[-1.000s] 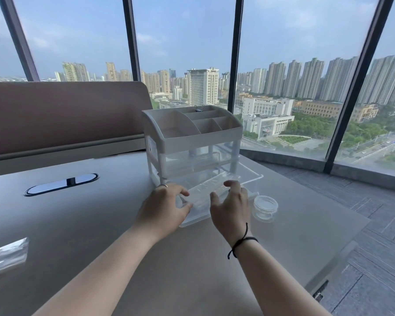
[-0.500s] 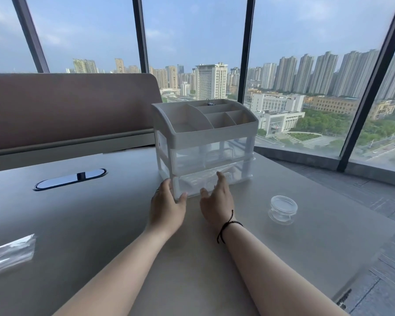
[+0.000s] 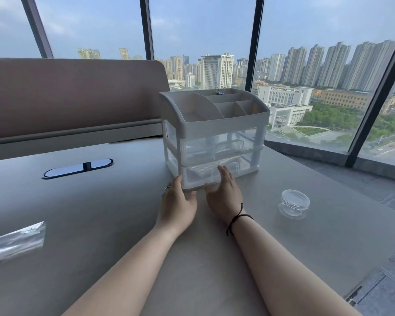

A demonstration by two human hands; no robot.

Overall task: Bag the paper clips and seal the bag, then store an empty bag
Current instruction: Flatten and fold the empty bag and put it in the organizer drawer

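Observation:
A white desk organiser (image 3: 214, 124) with two clear drawers stands on the grey table (image 3: 100, 224). Its bottom drawer (image 3: 221, 174) is pushed in. My left hand (image 3: 177, 201) has straight fingers touching the drawer's left front corner. My right hand (image 3: 224, 192) lies flat with its fingertips against the drawer front. A clear plastic bag (image 3: 14, 244) lies at the table's left edge, far from both hands. A small clear round container (image 3: 294, 202) sits to the right of my right hand. What is inside the drawers is blurred.
A dark oval cable port (image 3: 78, 167) is set into the table at the back left. A padded brown partition (image 3: 73, 96) runs behind the table. The table's right edge drops to the floor beside tall windows.
The bottom drawer, pulled out a second ago, has slid fully into the organiser under both hands. The hands now rest at its front.

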